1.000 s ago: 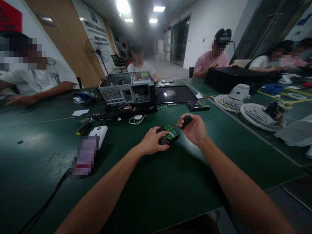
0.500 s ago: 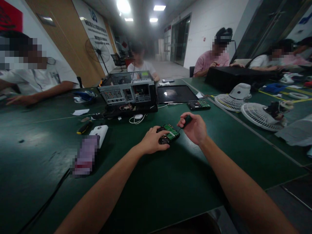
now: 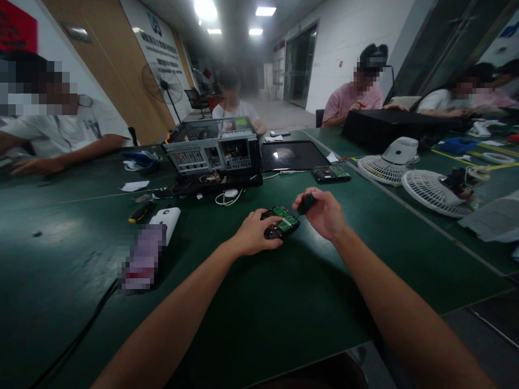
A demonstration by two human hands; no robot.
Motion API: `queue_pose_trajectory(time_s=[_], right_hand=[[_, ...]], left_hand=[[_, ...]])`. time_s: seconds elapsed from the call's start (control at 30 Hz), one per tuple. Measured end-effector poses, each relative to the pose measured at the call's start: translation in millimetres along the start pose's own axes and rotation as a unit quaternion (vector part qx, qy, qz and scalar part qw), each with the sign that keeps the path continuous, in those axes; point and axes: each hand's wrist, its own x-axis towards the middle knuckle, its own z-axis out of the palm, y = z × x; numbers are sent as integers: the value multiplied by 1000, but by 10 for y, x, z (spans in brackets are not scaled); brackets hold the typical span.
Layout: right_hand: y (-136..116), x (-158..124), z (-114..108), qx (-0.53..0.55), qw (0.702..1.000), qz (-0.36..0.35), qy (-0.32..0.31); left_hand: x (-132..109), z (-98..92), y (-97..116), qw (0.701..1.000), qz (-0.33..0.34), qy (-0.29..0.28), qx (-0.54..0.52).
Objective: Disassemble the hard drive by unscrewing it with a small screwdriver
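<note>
A hard drive (image 3: 288, 220) lies on the green table with its green circuit board facing up. My left hand (image 3: 256, 233) grips it from the left side, the fingers over the top and the thumb along the near edge. In my right hand (image 3: 327, 215) is a screwdriver (image 3: 307, 204) with a dark handle, pinched between thumb and fingers. Its thin shaft slants down to the drive's right edge; whether the tip touches a screw is too small to tell.
An opened computer case (image 3: 211, 154) stands beyond my hands, with a black panel (image 3: 294, 155) and a second hard drive (image 3: 331, 173) to its right. White fan parts (image 3: 432, 192) lie at right. A yellow-black screwdriver (image 3: 141, 211) and a white power bank-like device (image 3: 170, 219) are at left. Several people sit around.
My right hand has shifted slightly left and the screwdriver handle leans a little differently. My left hand and the hard drive stay where they were.
</note>
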Motion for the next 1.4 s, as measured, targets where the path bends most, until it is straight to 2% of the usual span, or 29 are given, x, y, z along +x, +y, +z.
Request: queue_pose_trajectory(time_s=[0.3, 0.53, 1.4], right_hand=[[-5, 2, 0, -3, 1000, -15, -16], [-13, -7, 10, -16, 1000, -11, 3], [-15, -16, 35, -22, 1000, -15, 11]], left_hand=[[3, -8, 25, 1000, -1, 2, 2], [2, -5, 8, 1000, -5, 1, 1], [-10, -43, 46, 1000, -8, -5, -6]])
